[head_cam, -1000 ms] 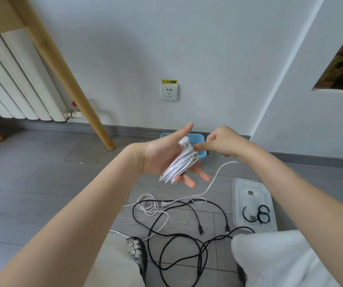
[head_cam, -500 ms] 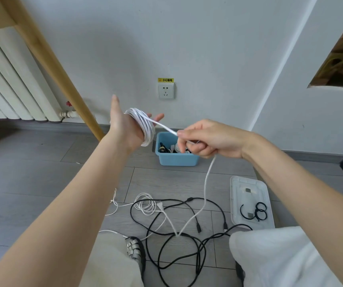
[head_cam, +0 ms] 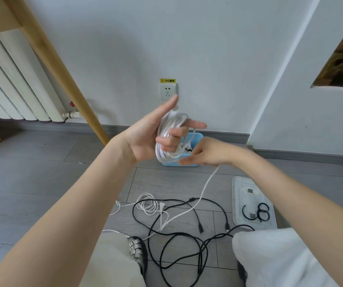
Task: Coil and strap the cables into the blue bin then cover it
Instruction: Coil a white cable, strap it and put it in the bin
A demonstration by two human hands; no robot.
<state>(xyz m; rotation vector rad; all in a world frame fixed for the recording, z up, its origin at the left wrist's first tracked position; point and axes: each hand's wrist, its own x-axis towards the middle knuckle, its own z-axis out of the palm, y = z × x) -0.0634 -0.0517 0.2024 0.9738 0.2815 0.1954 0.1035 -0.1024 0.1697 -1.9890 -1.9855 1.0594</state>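
Left hand (head_cam: 145,139): raised palm-up in mid-frame, thumb stretched up toward the wall socket (head_cam: 167,91), fingers spread and partly bent with the white coil (head_cam: 171,137) looped around them.
White coil: several turns bunched over the fingers; how many cannot be counted, since the strands blur together.
Right hand (head_cam: 207,153): just beside the coil's lower end, fingers drawn together around the loose white cable (head_cam: 202,193); the contact point is hidden by the hand, so whether they truly pinch it I cannot tell for certain.
Loose white cable: drops from under the right hand to the floor and crosses the black cables (head_cam: 187,241).
Blue bin (head_cam: 196,137): on the floor against the wall, mostly hidden behind both hands; only its right rim and lower edge show, contents barely visible.
Clear lid (head_cam: 249,183): flat on the floor to the right, well apart from the bin, its near edge cut off by a pale trouser leg.
Black straps (head_cam: 258,211): about 3 loops lying on the lid.
Small white coil (head_cam: 147,204): on the floor beside the black cables.
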